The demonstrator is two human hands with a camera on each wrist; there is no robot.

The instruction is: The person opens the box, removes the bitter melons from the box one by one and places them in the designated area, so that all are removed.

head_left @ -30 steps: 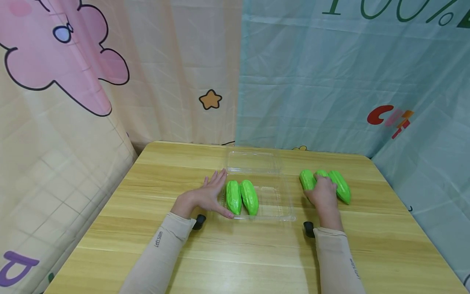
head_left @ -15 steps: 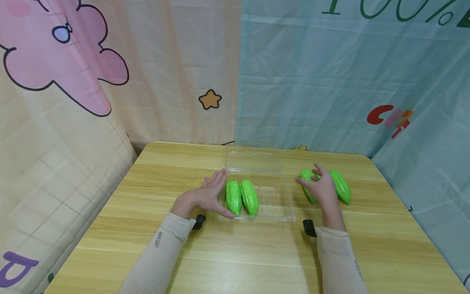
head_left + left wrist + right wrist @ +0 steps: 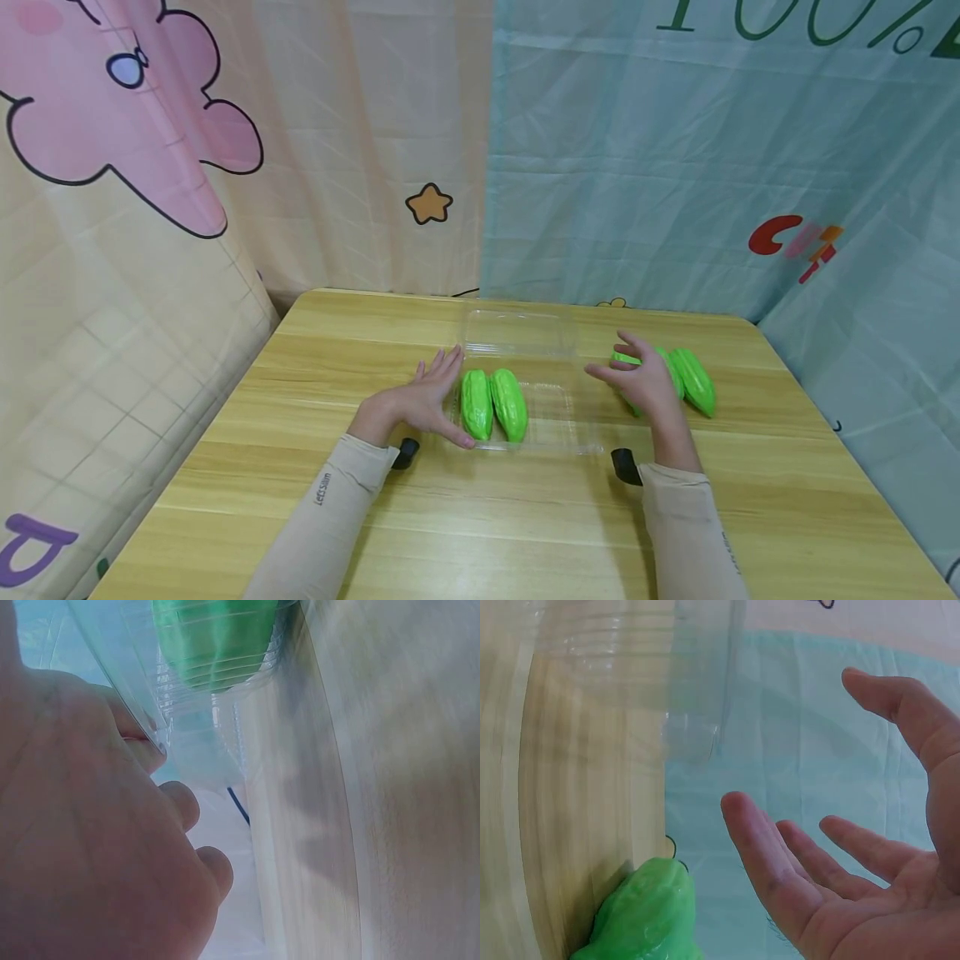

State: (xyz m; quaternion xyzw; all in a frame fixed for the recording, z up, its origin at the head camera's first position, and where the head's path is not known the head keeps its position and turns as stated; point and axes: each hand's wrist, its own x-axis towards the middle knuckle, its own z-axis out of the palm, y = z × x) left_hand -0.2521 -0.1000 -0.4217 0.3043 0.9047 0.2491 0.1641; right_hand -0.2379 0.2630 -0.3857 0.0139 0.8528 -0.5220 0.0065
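Note:
A clear plastic clamshell box [image 3: 553, 421] lies with its lid [image 3: 517, 332] folded back. Two long, bright green, ribbed fruits, one at the left wall [image 3: 476, 405] and one beside it [image 3: 510, 406], lie in its left half. My left hand [image 3: 418, 403] spans the box's left side, fingers and thumb spread. In the left wrist view, fingertips [image 3: 154, 756] meet the plastic edge. My right hand [image 3: 647, 385], fingers apart and holding nothing, hovers over the loose green fruits [image 3: 694, 383] to the right of the box, partly hiding them.
The pale wooden table [image 3: 517, 533] carries the box near its far edge. Printed curtains [image 3: 675, 183] hang behind it and at both sides. A black wrist strap piece [image 3: 626, 467] juts from the right sleeve.
My right hand has let go of the middle loose fruit and lifted off it, then drifted left towards the box, its fingers spreading. The left hand stays at the box.

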